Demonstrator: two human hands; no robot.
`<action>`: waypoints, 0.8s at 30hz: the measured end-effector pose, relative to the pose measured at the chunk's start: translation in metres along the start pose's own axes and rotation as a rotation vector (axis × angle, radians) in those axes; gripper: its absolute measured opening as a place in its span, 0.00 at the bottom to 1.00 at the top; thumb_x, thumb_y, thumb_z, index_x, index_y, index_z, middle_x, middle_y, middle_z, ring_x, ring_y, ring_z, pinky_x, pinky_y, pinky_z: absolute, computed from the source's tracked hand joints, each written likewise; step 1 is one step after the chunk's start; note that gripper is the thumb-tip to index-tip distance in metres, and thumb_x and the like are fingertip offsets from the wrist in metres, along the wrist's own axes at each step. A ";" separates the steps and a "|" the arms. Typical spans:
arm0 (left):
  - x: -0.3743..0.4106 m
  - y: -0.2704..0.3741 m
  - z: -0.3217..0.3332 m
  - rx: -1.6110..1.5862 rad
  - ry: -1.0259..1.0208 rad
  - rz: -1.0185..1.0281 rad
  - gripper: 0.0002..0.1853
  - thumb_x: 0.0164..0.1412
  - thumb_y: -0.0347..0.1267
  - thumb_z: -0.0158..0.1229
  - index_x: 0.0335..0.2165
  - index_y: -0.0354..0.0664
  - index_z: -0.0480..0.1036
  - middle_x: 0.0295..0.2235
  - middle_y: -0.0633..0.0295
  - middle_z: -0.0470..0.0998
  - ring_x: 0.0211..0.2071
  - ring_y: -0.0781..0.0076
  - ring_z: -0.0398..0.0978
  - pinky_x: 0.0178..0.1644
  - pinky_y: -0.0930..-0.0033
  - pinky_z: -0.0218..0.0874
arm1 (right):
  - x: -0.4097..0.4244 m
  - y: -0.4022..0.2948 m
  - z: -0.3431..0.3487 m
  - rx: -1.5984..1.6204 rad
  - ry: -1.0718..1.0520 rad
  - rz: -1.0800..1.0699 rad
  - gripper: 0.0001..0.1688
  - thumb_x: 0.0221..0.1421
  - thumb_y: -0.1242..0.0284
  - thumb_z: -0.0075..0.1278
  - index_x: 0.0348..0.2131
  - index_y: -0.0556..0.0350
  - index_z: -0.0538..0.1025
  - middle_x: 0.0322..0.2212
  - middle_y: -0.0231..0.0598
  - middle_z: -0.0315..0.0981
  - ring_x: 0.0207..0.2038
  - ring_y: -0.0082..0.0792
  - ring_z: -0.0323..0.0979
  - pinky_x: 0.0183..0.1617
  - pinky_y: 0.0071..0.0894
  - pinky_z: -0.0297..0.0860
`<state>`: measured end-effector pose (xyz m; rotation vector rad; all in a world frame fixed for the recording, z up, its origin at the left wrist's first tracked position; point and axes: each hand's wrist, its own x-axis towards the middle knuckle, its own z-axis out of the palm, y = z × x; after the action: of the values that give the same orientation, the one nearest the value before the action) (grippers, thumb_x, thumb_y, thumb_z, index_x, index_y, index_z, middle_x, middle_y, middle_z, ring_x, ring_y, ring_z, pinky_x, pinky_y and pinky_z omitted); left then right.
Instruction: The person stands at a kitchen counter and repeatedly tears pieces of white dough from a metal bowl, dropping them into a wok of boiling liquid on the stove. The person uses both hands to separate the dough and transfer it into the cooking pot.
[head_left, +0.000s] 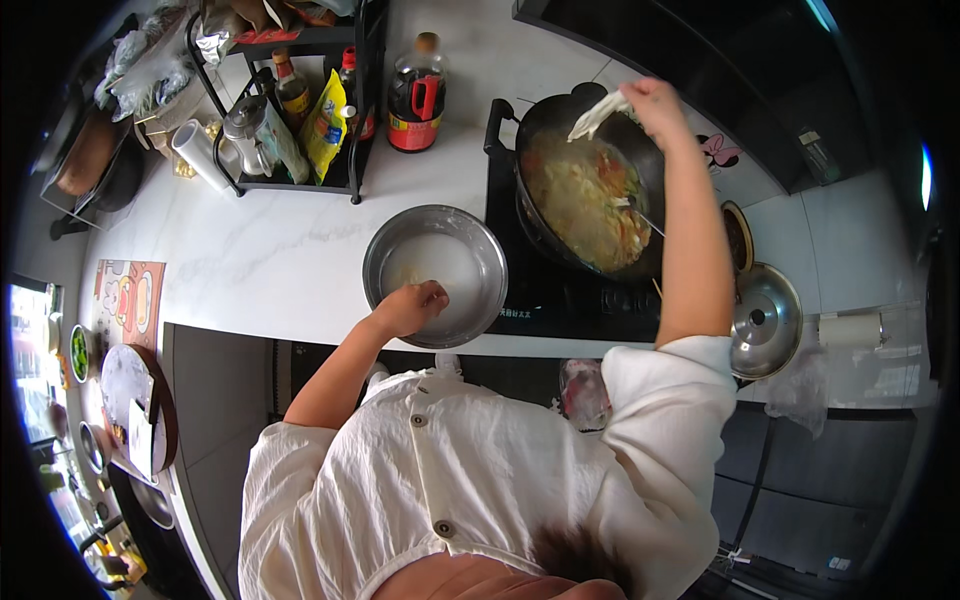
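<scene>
My right hand (654, 105) pinches a limp strip of pale dough (598, 115), which hangs over the back of a black wok (526, 191) on the cooktop. Chopped food in reddish and yellow tones (581, 199) fills much of the wok, under light steam, with a utensil's thin handle (649, 223) sticking out at the right. At the near left rim of a steel bowl (491, 262) is my left hand (414, 306), its fingers curled over cloudy whitish liquid (439, 259); whether they hold anything cannot be made out.
A black rack (356, 97) with bottles and packets stands at the back left, beside a large dark sauce bottle (416, 97). Right of the cooktop is a steel lid (766, 321). A round chopping board (163, 420) with a cleaver (141, 435) lies at far left.
</scene>
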<state>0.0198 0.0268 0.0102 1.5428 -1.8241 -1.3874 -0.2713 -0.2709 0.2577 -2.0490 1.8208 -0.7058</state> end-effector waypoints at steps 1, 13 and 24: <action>-0.001 -0.002 -0.001 0.004 0.017 -0.010 0.15 0.61 0.40 0.46 0.34 0.40 0.70 0.26 0.61 0.75 0.29 0.66 0.73 0.38 0.68 0.62 | 0.007 0.015 0.017 -0.123 0.039 -0.009 0.19 0.50 0.57 0.52 0.30 0.55 0.78 0.25 0.43 0.76 0.29 0.37 0.74 0.34 0.34 0.67; 0.010 -0.005 -0.002 -0.057 0.138 -0.095 0.16 0.60 0.40 0.49 0.36 0.38 0.70 0.26 0.56 0.75 0.29 0.67 0.73 0.36 0.68 0.63 | -0.019 0.104 0.032 -0.188 -0.074 0.024 0.30 0.58 0.53 0.40 0.44 0.62 0.71 0.40 0.51 0.72 0.42 0.46 0.71 0.47 0.38 0.66; 0.032 0.023 -0.036 -1.120 0.129 -0.095 0.12 0.62 0.40 0.47 0.32 0.42 0.67 0.21 0.72 0.61 0.23 0.82 0.58 0.27 0.77 0.51 | -0.253 -0.011 0.219 0.441 -0.623 -0.273 0.31 0.49 0.65 0.56 0.50 0.60 0.66 0.46 0.46 0.67 0.45 0.36 0.68 0.48 0.31 0.66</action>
<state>0.0260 -0.0192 0.0361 1.0363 -0.6116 -1.8048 -0.1599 -0.0396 0.0424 -1.9318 0.9602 -0.4111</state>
